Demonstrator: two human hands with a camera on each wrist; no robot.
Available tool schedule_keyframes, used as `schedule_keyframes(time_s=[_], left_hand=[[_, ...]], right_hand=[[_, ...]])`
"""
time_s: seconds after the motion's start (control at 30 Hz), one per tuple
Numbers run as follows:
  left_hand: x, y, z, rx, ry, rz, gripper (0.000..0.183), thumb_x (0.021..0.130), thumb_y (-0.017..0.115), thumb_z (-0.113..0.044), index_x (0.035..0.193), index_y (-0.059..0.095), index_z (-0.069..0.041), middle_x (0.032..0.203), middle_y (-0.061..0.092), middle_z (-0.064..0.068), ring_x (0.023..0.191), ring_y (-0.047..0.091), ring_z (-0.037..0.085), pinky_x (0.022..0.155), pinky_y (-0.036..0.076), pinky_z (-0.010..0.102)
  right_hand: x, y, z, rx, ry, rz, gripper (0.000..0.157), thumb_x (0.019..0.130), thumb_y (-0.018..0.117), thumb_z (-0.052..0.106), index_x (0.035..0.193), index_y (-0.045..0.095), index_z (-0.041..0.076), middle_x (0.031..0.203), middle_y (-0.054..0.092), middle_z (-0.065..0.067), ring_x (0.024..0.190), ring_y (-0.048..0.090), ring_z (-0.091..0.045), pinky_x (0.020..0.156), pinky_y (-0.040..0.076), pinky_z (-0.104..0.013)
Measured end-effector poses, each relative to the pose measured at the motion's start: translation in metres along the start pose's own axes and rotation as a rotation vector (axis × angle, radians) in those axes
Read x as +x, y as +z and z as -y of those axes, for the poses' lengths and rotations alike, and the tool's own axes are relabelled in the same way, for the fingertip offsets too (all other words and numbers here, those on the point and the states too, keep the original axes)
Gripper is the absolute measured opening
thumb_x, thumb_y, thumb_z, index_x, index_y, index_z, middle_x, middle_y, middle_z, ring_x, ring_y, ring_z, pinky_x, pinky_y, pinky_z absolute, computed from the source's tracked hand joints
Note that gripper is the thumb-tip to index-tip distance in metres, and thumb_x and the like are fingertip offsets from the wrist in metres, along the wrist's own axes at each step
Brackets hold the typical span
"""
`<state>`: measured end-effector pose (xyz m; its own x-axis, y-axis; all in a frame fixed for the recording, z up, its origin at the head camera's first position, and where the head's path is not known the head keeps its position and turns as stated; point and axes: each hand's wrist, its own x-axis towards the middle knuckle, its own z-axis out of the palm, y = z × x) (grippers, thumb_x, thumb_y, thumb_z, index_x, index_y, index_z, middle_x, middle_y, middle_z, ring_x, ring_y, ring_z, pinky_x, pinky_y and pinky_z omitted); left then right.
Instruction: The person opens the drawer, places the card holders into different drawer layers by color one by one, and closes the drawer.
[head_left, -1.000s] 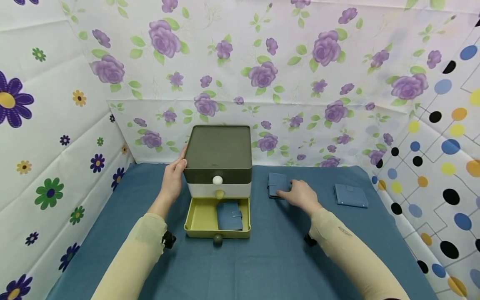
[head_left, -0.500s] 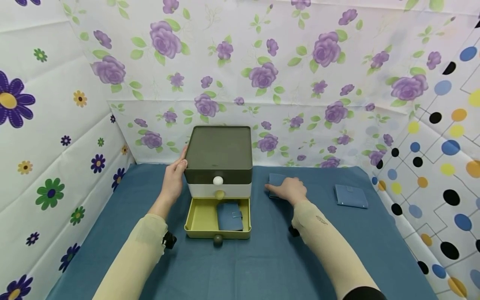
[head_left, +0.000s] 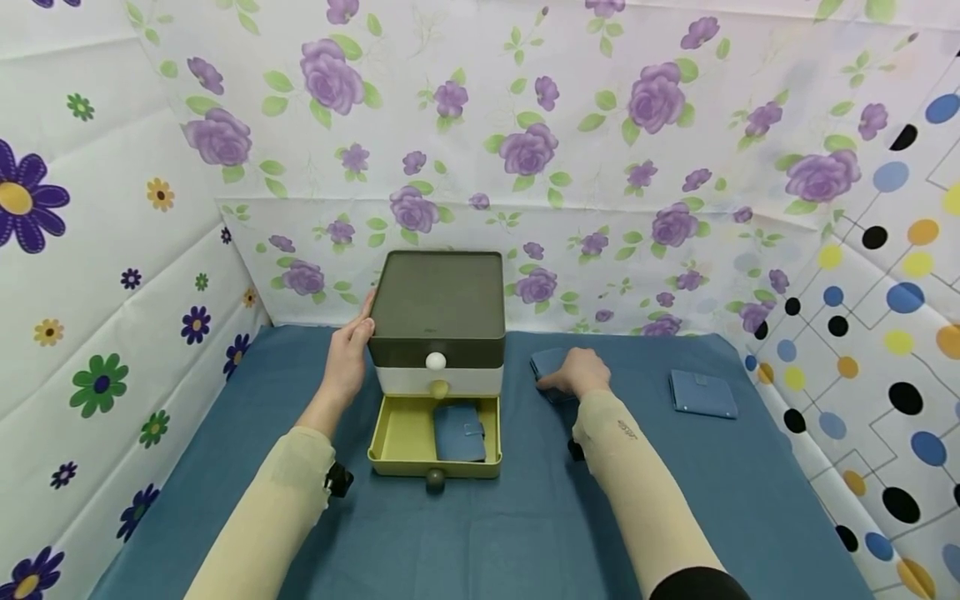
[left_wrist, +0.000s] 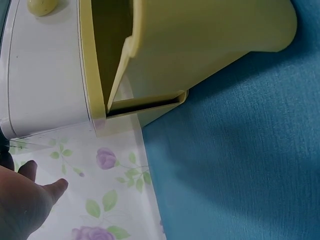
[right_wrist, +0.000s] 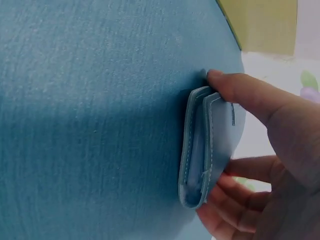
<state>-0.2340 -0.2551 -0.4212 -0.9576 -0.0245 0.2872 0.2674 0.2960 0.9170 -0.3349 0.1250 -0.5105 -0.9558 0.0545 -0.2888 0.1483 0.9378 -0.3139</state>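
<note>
My left hand (head_left: 347, 358) rests against the left side of a small drawer box (head_left: 438, 296), its fingers lying along the wall. In the left wrist view, the same hand (left_wrist: 24, 204) shows only partly, at the lower left. My right hand (head_left: 585, 375) pinches a blue wallet (head_left: 550, 362) to the right of the box. The right wrist view shows the thumb at one end of the wallet (right_wrist: 216, 132) and fingers at the other, with its folded edge towards the camera. The yellow-green bottom drawer (head_left: 401, 429) stands pulled out, with another blue wallet (head_left: 459, 433) inside.
A third blue wallet (head_left: 702, 393) lies farther right on the blue cloth (head_left: 525, 533). The white middle drawer (head_left: 401, 380) and dark top drawer are pushed in. Floral and dotted sheets (head_left: 637, 167) hang at the back and sides.
My right hand has moved left over the wallet and now grips it; the wallet has turned slightly and shifted a little. The left hand stays on the box.
</note>
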Motion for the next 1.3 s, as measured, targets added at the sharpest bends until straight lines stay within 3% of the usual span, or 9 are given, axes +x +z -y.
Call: schedule_keyframes(time_s=[0.1, 0.3, 0.5, 0.77, 1.0, 1.3], left_hand=[[0.002, 0.0, 0.003, 0.01, -0.006, -0.009, 0.051, 0.116, 0.038, -0.023, 0.163, 0.037, -0.003, 0.171, 0.03, 0.005, 0.16, 0.025, 0.031, 0.128, 0.026, 0.054], [0.013, 0.003, 0.037, -0.002, 0.016, -0.034, 0.05, 0.117, 0.037, -0.028, 0.165, 0.037, -0.013, 0.171, 0.031, -0.003, 0.161, 0.024, 0.024, 0.129, 0.023, 0.051], [0.015, 0.004, 0.045, -0.002, 0.039, -0.048, 0.051, 0.117, 0.038, -0.036, 0.165, 0.039, -0.017, 0.17, 0.033, -0.009, 0.16, 0.025, 0.019, 0.129, 0.025, 0.05], [0.014, 0.004, 0.043, -0.025, 0.031, -0.045, 0.051, 0.117, 0.038, -0.032, 0.164, 0.041, -0.012, 0.171, 0.032, -0.007, 0.161, 0.023, 0.018, 0.129, 0.023, 0.05], [-0.001, 0.004, 0.001, -0.033, 0.009, -0.015, 0.051, 0.116, 0.038, -0.022, 0.162, 0.039, 0.0, 0.172, 0.03, 0.005, 0.161, 0.022, 0.028, 0.129, 0.022, 0.053], [0.0, 0.004, 0.002, -0.027, 0.001, -0.024, 0.05, 0.116, 0.039, -0.022, 0.162, 0.039, -0.003, 0.171, 0.032, 0.003, 0.161, 0.024, 0.026, 0.129, 0.024, 0.051]], right_hand=[[0.001, 0.0, -0.002, 0.021, -0.005, 0.001, 0.077, 0.079, 0.09, 0.057, 0.124, 0.072, -0.002, 0.117, 0.067, -0.024, 0.091, 0.067, -0.034, 0.079, 0.06, -0.052], [0.003, 0.003, -0.008, 0.044, -0.019, -0.019, 0.071, 0.078, 0.092, 0.055, 0.118, 0.073, 0.0, 0.11, 0.068, -0.021, 0.089, 0.067, -0.034, 0.079, 0.06, -0.053], [0.004, 0.004, -0.008, 0.043, -0.015, -0.019, 0.069, 0.078, 0.092, 0.054, 0.116, 0.073, 0.001, 0.107, 0.068, -0.02, 0.088, 0.066, -0.034, 0.078, 0.059, -0.053], [0.007, 0.003, -0.005, 0.029, -0.011, -0.01, 0.065, 0.076, 0.094, 0.054, 0.111, 0.074, 0.003, 0.102, 0.068, -0.017, 0.084, 0.066, -0.032, 0.073, 0.058, -0.049], [0.005, 0.002, -0.004, 0.024, -0.006, -0.013, 0.067, 0.074, 0.096, 0.053, 0.112, 0.074, 0.002, 0.103, 0.069, -0.018, 0.085, 0.067, -0.032, 0.072, 0.058, -0.048], [0.004, 0.001, -0.002, -0.007, -0.017, -0.014, 0.074, 0.076, 0.095, 0.051, 0.123, 0.073, -0.002, 0.113, 0.069, -0.022, 0.093, 0.067, -0.035, 0.083, 0.059, -0.054]])
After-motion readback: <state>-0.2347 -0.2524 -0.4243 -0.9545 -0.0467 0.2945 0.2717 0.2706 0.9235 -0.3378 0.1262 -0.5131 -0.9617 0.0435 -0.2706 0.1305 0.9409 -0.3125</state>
